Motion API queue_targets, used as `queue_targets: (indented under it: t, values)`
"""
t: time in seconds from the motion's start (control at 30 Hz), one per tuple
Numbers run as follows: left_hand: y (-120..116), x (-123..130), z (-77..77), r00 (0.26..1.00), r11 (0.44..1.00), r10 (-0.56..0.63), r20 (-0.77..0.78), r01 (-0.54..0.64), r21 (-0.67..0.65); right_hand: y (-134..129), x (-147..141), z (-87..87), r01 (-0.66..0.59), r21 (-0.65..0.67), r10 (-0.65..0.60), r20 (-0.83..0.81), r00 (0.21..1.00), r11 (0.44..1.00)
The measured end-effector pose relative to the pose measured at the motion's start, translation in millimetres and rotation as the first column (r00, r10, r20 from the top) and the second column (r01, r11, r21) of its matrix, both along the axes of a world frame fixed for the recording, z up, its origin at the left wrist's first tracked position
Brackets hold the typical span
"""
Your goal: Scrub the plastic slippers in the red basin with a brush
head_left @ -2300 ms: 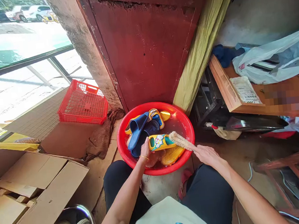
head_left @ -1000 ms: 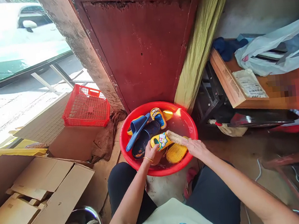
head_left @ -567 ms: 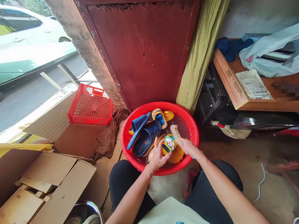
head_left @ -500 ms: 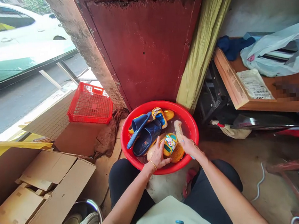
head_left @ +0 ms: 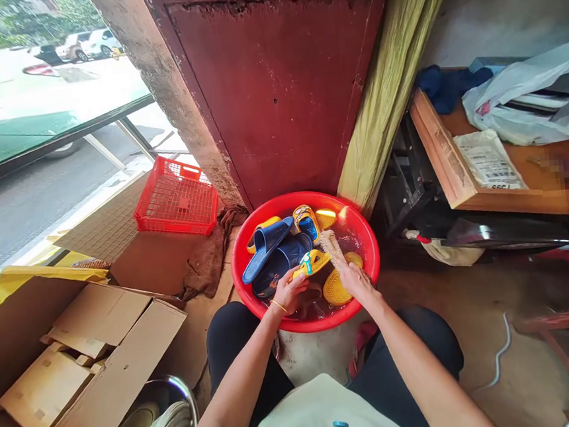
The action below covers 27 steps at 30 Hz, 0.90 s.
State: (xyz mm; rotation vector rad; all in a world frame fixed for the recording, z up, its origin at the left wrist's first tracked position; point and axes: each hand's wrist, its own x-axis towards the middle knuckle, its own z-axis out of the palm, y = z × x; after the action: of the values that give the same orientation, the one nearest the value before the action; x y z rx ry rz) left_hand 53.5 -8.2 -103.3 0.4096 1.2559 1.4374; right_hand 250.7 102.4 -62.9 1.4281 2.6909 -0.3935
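Observation:
My left hand (head_left: 290,293) is closed around a yellow slipper (head_left: 313,262) with a green and white patterned strap, tilted up above the water. In my right hand (head_left: 356,281) is a scrubbing brush (head_left: 332,245) with pale bristles, held close to the slipper's right end. Both hands are over a red basin (head_left: 370,232) of murky water. A yellow sole (head_left: 337,287) lies in the water below the brush. Dark blue slippers (head_left: 267,245) rest at the basin's left, and another yellow slipper (head_left: 306,222) with a blue inside lies at the back.
A maroon door (head_left: 274,95) stands right behind the basin. To the left are a red plastic crate (head_left: 176,200), a brown cloth (head_left: 204,267) and an open cardboard box (head_left: 124,374). A wooden drawer (head_left: 460,171) with a plastic bag (head_left: 528,102) juts in from the right.
My left hand has lifted and tilted the yellow slipper, which lay lower in the basin. The brush in my right hand has moved left to it. Outside, the white car has shifted left.

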Motion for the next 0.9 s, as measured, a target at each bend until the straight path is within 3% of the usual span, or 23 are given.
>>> queue_targets:
  t: [0.13, 0.27, 0.37, 0.43, 0.53, 0.6, 0.7, 0.8, 0.9]
  values:
    - [-8.8, 4.7, 2.2, 0.999, 0.999, 0.033, -0.028, -0.033, -0.005, -2.1, -6.9, 4.6, -0.151, -0.011, 0.15, -0.071, 0.986, 0.988]
    - [-1.2, 16.4, 27.0, 0.984, 0.998, 0.019, -0.175, -0.009, 0.059, 10.7, 12.6, 6.1, 0.005, -0.007, -0.005, -0.002, 1.0, 1.0]
    - [13.7, 14.5, 56.6, 0.937, 0.988, -0.03, -0.347, 0.081, 0.135, 30.1, 35.6, 7.1, 0.043, -0.011, -0.044, -0.151, 0.988, 0.999]
    - [26.4, 6.4, 76.4, 0.837, 0.98, -0.036, -0.546, 0.137, 0.145, 37.5, 47.9, 7.7, 0.033, -0.004, -0.033, -0.301, 0.953, 0.999]
    - [44.1, -10.1, 99.4, 0.563, 0.971, -0.028, -0.826, 0.212, 0.113, 37.4, 58.6, 8.0, 0.109, -0.033, -0.113, -0.406, 0.907, 0.993]
    - [52.2, -20.2, 107.7, 0.381, 0.972, -0.018, -0.924, 0.224, 0.074, 34.1, 60.8, 7.4, 0.179, -0.078, -0.195, -0.407, 0.892, 0.981]
    - [57.1, -33.6, 109.1, 0.177, 0.981, -0.067, -0.982, 0.193, -0.032, 30.5, 58.2, 5.7, 0.195, -0.095, -0.217, -0.395, 0.893, 0.976]
    - [59.3, -47.3, 105.2, 0.046, 0.966, -0.243, -0.969, 0.104, -0.237, 30.1, 52.8, 3.3, 0.166, -0.083, -0.185, -0.367, 0.912, 0.983]
    - [74.1, -52.4, 107.9, 0.001, 0.938, -0.344, -0.939, 0.041, -0.344, 31.5, 50.7, -1.3, 0.152, -0.099, -0.175, -0.298, 0.938, 0.983]
